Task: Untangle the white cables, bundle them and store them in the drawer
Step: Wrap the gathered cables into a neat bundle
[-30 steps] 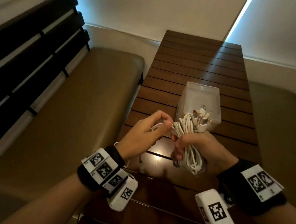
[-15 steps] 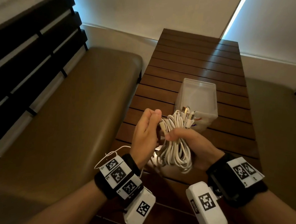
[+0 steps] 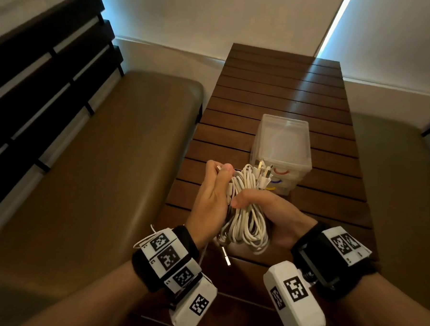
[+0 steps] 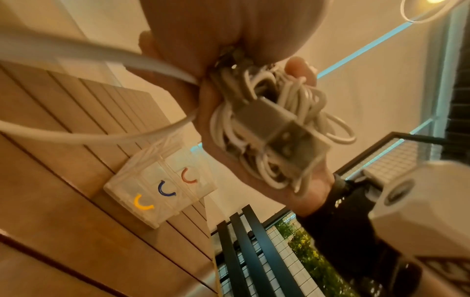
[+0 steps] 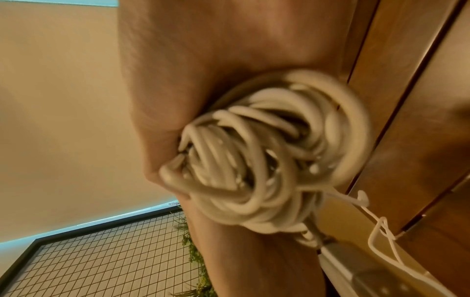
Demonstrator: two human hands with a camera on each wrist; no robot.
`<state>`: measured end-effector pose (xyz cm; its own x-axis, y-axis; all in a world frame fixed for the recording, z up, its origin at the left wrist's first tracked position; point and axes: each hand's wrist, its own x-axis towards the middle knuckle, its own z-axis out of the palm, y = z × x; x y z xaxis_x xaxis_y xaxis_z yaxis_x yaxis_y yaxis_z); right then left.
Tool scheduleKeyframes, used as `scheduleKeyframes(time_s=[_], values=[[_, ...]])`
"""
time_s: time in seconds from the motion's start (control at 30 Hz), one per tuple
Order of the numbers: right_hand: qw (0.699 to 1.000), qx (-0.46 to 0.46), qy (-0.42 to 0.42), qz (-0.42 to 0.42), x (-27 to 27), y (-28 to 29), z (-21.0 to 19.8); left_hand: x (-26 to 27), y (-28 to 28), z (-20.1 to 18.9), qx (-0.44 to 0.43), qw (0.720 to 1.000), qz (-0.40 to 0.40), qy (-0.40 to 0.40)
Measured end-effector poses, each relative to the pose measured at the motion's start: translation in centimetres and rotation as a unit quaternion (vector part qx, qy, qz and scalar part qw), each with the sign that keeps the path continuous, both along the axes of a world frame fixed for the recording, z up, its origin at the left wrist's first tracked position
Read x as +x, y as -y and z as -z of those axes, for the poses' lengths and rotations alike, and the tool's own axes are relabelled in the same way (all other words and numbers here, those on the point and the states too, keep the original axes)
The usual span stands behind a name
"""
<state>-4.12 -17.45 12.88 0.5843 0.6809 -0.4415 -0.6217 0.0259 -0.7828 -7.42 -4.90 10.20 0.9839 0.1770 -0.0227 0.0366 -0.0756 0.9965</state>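
Observation:
A bundle of looped white cables is held above the near end of the wooden table. My right hand grips its middle, thumb across the front. Several plugs stick out of the top. My left hand is pressed against the bundle's left side and pinches one cable end at its fingertips. A USB plug dangles below the bundle. The left wrist view shows the bundle in my right palm; the right wrist view shows its loops. The small translucent drawer unit stands just beyond, drawers closed.
The slatted wooden table runs away from me to the wall. Olive bench cushions lie on the left and right. The drawer fronts carry red, blue and yellow handles.
My left hand went from pinching a cable at the bundle's left, to lying straight beside it, to pinching a cable end near the top. Both hands drew slightly nearer.

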Motion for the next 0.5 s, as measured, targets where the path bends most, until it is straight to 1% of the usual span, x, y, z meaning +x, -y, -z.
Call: scheduleKeyframes(time_s=[0.07,0.17,0.2,0.27,0.37,0.5], values=[[1.000,-0.001,-0.002,0.000,0.2,0.3,-0.1,0.0,-0.2,0.2,0.040,0.999,0.014,0.004],[0.999,-0.028,0.021,-0.005,0.4,0.5,-0.1,-0.1,-0.7,-0.2,0.170,0.983,0.057,0.030],[0.999,-0.037,0.028,-0.008,0.4,0.5,-0.1,-0.1,-0.9,-0.4,0.183,0.980,0.070,0.029],[0.999,-0.038,0.025,-0.004,0.3,0.5,0.0,0.1,-1.3,-0.4,0.181,0.979,0.096,0.010],[1.000,-0.019,0.017,0.011,0.2,0.5,0.3,0.2,-1.3,-0.4,0.157,0.981,0.116,-0.008],[0.999,0.000,0.026,0.027,0.0,0.2,0.8,0.3,-1.2,-0.3,0.092,0.986,0.136,-0.042]])
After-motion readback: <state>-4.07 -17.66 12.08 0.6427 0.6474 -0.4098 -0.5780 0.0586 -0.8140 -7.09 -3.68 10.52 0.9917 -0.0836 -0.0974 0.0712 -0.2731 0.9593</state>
